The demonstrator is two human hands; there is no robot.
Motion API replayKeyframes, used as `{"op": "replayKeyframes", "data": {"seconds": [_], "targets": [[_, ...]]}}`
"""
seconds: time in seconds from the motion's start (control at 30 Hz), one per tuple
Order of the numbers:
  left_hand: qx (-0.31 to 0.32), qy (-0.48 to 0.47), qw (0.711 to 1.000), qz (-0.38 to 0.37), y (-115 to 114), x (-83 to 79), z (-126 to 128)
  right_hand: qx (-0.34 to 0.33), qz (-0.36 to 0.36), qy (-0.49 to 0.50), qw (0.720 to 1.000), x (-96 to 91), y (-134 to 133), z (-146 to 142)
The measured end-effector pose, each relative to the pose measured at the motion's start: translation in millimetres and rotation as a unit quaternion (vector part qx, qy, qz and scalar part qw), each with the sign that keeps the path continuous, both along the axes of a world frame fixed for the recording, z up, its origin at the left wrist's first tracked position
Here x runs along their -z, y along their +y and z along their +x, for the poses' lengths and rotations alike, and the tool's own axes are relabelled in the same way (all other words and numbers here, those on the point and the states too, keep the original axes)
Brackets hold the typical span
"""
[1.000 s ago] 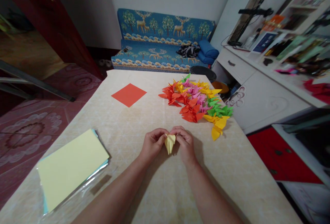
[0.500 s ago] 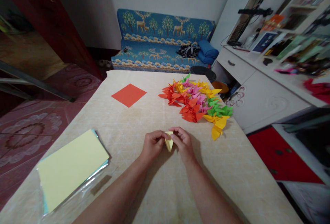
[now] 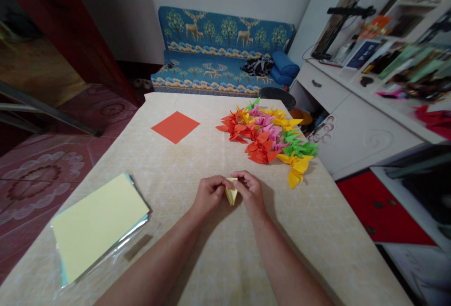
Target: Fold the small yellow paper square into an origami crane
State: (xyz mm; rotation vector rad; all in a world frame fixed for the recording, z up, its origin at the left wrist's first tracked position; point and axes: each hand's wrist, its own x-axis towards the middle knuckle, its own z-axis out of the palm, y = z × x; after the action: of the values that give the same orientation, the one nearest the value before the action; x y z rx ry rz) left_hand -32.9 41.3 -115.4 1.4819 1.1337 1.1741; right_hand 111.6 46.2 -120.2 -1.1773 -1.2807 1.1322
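Between my two hands is a small piece of folded pale yellow paper (image 3: 231,195), its narrow end pointing towards me. My left hand (image 3: 211,194) pinches its left upper edge between thumb and fingers. From the other side, my right hand (image 3: 251,190) grips the right upper edge, thumb in front. The fingertips behind the paper are partly hidden. Beyond my right hand lies a cluster of folded paper cranes (image 3: 262,130) in red, orange-yellow, pink and green. A flat red paper square (image 3: 176,127) rests farther off to the left.
A stack of pale yellow and blue paper sheets (image 3: 100,226) lies on clear plastic at the left of the cloth-covered table (image 3: 197,160). Past the far edge stands a blue patterned sofa (image 3: 211,64). A white cabinet (image 3: 355,127) borders the right side.
Both hands keep hold of the folded yellow paper, which looks spread slightly wider. The whole view has shifted a little; the other things lie as before.
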Motion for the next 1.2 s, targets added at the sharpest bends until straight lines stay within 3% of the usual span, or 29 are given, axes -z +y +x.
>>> {"op": "replayKeyframes", "data": {"seconds": [0.43, 0.73, 0.97, 1.2], "targets": [[0.008, -0.002, 1.000, -0.010, -1, -3.2, 1, 0.006, -0.002, -0.004, 1.000, -2.0, -1, -1], [0.001, 0.014, 0.999, -0.029, -5, -13.7, 3, 0.001, -0.009, 0.010, 1.000, -4.2, -1, -2], [0.013, -0.047, 0.996, -0.068, -4, -3.5, 8, 0.005, 0.007, 0.017, 1.000, -4.8, -1, 0], [-0.011, -0.111, 0.986, -0.122, -1, -7.7, 6, -0.017, 0.027, 0.052, 0.998, -3.0, 0, 4]]}}
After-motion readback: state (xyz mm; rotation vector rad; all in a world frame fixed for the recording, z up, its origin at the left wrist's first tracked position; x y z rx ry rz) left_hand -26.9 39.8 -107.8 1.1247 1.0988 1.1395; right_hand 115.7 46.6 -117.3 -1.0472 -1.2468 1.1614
